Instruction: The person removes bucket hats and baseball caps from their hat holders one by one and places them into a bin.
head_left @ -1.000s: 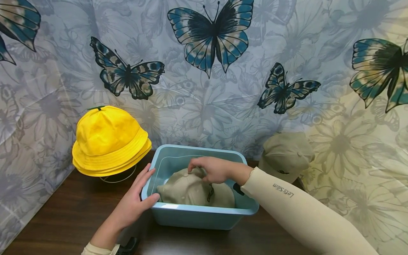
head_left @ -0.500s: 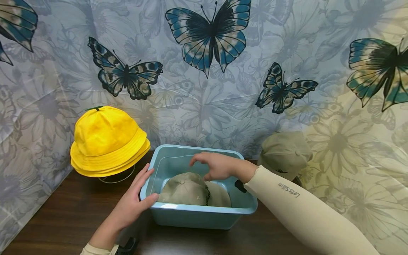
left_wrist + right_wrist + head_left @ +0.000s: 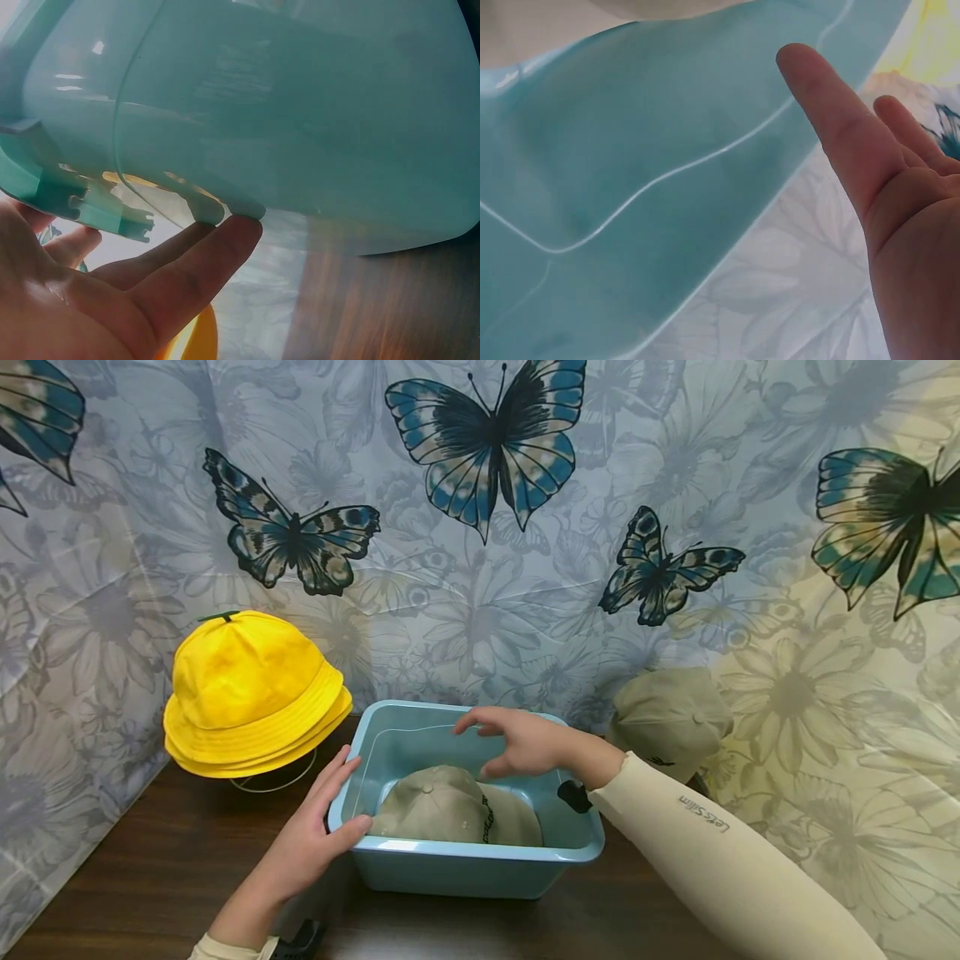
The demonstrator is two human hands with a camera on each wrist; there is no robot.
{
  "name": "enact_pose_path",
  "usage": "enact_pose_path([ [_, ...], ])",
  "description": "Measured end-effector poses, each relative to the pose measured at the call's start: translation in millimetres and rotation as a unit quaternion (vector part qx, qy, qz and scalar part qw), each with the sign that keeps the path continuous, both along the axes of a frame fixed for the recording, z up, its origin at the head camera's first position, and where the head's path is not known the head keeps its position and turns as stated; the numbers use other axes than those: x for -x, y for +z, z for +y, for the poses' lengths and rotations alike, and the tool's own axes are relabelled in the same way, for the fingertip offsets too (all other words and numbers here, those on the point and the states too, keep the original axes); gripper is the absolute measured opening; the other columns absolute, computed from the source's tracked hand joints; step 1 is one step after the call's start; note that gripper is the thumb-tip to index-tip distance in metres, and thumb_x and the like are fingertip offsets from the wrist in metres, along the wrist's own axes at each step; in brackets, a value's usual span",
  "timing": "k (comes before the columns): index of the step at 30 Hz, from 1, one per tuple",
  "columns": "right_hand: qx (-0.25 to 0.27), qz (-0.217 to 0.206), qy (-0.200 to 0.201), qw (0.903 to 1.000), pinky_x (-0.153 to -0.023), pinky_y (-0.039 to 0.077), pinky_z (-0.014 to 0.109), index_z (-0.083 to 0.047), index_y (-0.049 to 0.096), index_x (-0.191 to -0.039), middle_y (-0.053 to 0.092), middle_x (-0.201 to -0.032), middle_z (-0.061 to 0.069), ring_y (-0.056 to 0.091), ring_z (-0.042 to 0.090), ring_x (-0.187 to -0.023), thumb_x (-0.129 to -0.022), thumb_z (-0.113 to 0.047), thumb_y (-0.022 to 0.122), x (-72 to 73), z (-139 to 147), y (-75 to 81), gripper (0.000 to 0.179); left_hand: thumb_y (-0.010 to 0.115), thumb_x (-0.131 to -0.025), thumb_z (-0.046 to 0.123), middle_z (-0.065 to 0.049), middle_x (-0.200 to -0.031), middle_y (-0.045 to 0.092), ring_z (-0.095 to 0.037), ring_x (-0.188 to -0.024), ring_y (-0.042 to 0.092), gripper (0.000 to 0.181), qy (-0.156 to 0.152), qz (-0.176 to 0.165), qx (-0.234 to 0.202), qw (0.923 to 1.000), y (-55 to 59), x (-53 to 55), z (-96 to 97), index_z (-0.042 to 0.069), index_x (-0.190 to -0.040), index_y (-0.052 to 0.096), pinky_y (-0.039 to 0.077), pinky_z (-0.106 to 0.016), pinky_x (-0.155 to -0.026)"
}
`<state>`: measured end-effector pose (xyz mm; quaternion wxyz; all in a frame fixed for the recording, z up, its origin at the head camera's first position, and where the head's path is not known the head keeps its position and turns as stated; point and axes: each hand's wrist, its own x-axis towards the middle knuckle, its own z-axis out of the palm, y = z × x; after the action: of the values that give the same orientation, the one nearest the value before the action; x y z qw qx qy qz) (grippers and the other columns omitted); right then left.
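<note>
A light-blue plastic bin (image 3: 461, 872) stands on the table, with a beige baseball cap (image 3: 429, 803) lying in it, its dark-lettered brim toward the right. At the bin's left side, my left hand (image 3: 311, 831) rests against the rim, thumb near the front corner. The left wrist view has straight fingers (image 3: 202, 277) touching the bin's wall. Over the bin, above and behind the cap, hovers my right hand (image 3: 528, 743), holding nothing. Its fingers (image 3: 847, 127) are spread apart from the bin's wall in the right wrist view.
Several stacked yellow bucket hats (image 3: 255, 693) sit on a wire stand (image 3: 273, 781) left of the bin. Another beige cap (image 3: 670, 718) is perched behind my right forearm. A butterfly-print cloth (image 3: 480, 610) hangs behind the dark wooden table (image 3: 112, 868).
My right hand has let go of the beige cap's crown and risen slightly, moving right. The cap has settled in the bin. My left hand stays at the rim.
</note>
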<state>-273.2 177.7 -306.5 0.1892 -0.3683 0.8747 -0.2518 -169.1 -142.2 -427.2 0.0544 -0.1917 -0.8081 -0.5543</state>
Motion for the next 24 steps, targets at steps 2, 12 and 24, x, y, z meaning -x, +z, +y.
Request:
enact_pose_path([
  [2,0.023,-0.008,-0.006,0.9997,-0.099,0.046,0.046,-0.024,0.049,-0.141,0.043,-0.148,-0.002,0.045,0.029,-0.135,-0.089,-0.014,0.076,-1.6,4,2.3,0.060,0.065,-0.094,0.029,-0.006,-0.165,0.010,-0.042,-0.141,0.020,0.070,0.000,-0.002,0.000,1.0000,0.3,-0.2,0.0,0.012,-0.155,0.034,0.035,-0.070,-0.098],
  [12,0.101,-0.025,-0.002,0.9946,-0.098,0.048,0.042,-0.013,0.041,-0.150,0.039,-0.153,0.005,0.041,0.038,-0.137,-0.089,-0.009,0.077,-4.4,23,4.0,0.071,0.064,-0.095,0.031,-0.005,-0.165,0.009,-0.042,-0.141,0.020,0.070,0.003,-0.007,0.003,1.0000,-1.7,2.2,-0.8,0.011,-0.155,0.034,0.035,-0.071,-0.098],
  [24,0.135,-0.005,-0.029,0.9904,-0.097,0.048,0.047,-0.025,0.033,-0.157,0.027,-0.160,-0.002,0.027,0.029,-0.145,-0.089,-0.024,0.078,-44.4,47,11.2,0.081,0.065,-0.094,0.031,-0.005,-0.165,0.010,-0.042,-0.141,0.021,0.070,0.003,-0.008,0.003,1.0000,1.2,0.4,0.2,0.013,-0.155,0.035,0.036,-0.070,-0.098],
])
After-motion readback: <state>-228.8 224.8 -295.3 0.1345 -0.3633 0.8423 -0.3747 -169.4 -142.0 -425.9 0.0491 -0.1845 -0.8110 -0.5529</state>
